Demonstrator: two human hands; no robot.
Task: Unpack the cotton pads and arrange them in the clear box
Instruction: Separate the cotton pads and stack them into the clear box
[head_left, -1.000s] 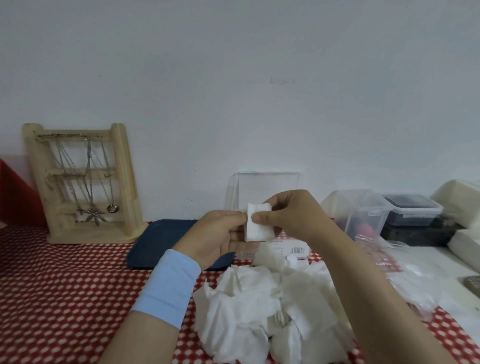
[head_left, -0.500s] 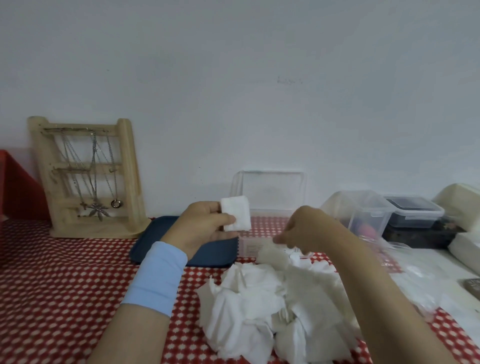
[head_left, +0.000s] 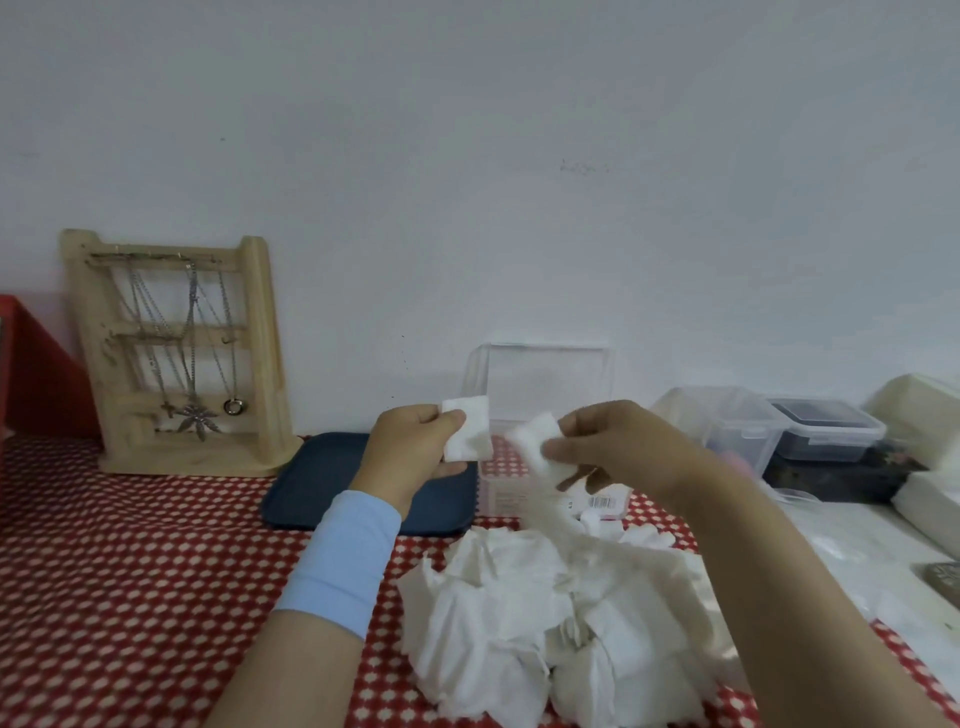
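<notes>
Two bare hands of mine show here, my left hand (head_left: 410, 447) and my right hand (head_left: 618, 447). Each runs back into a forearm that leaves the picture at the bottom edge. Round my left wrist I wear a wide, light blue cloth band (head_left: 340, 561). It is plain and smooth, one even colour with a soft matte look, and it sits snug like a cuff. It starts just behind the hand and ends part way along my left forearm (head_left: 291, 670), where bare arm shows again past its edge. My right forearm (head_left: 779, 582) is bare along all that shows. My nails are too blurred to tell.
</notes>
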